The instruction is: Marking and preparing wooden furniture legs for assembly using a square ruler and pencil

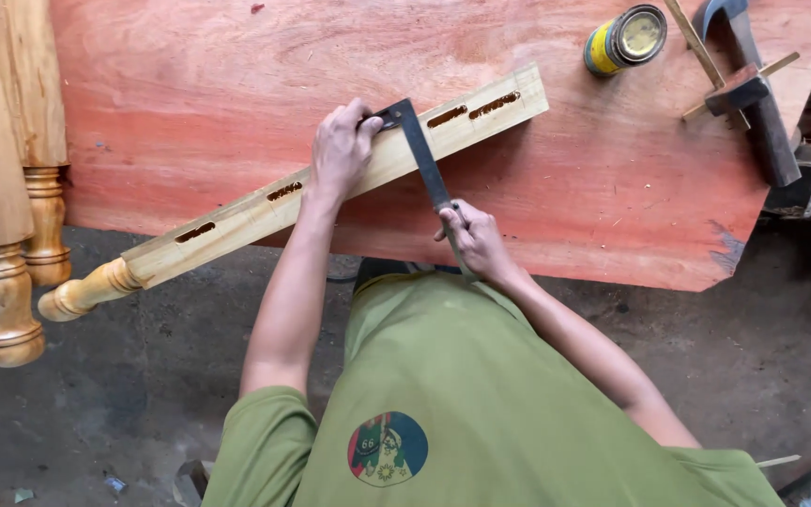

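Right hand point(474, 239) had its grip closed on the metal square point(422, 155), left hand point(342, 150) pressing flat on the mortised wooden leg point(330, 178), lying diagonally across the red surface point(190, 84).

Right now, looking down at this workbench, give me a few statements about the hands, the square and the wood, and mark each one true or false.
1. The left hand presses on the pale slotted wooden furniture leg. True.
2. The right hand holds a hammer. False: its grip is on the dark metal try square.
3. The leg lies on a reddish wooden board. True.
4. The round yellow tin stands on the leg. False: it lies on the board, apart from it.
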